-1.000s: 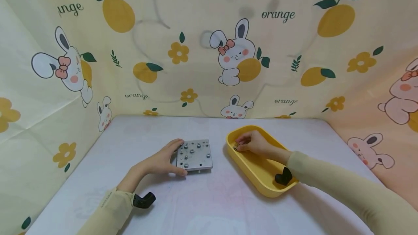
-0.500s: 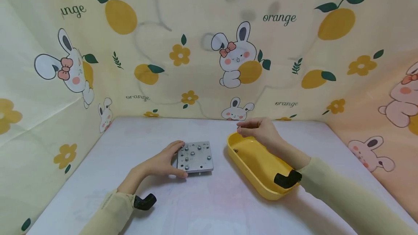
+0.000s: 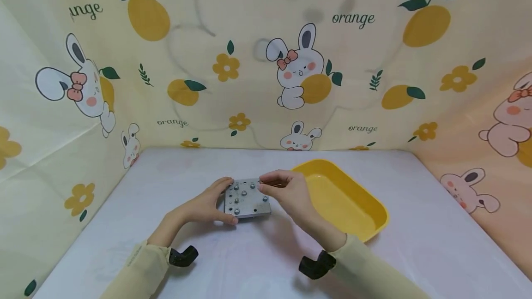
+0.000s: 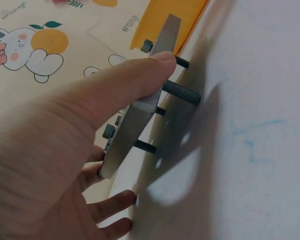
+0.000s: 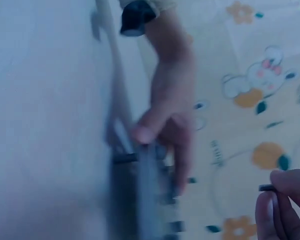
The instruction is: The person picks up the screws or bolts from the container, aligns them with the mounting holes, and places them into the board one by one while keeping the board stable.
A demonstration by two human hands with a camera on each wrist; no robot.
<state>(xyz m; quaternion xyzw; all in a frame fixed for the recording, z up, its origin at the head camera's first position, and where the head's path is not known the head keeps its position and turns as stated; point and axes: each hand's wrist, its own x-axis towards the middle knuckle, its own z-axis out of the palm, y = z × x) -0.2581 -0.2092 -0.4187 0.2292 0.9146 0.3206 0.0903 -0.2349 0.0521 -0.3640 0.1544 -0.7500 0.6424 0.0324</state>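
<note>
A square metal plate (image 3: 247,203) studded with several socket-head screws lies in the middle of the table. My left hand (image 3: 201,205) grips its left side, thumb at the near edge and fingers at the far one. In the left wrist view the plate is seen edge-on, and threaded screw shanks (image 4: 182,93) stick out of its underside, above the table. My right hand (image 3: 294,197) is over the plate's far right corner. Between its thumb and fingers it pinches a small dark screw (image 5: 266,188). Those fingertips hide that corner of the plate from the head camera.
A yellow tray (image 3: 376,218) stands right of the plate, its left part hidden behind my right hand. Patterned cloth (image 3: 249,22) closes off the back and both sides of the white table (image 3: 249,262). Black curved pieces (image 3: 317,265) sit at both cuffs.
My right hand has lifted out of the yellow tray with a screw and travelled left to the plate. The left hand keeps its grip on the plate, which stays in place.
</note>
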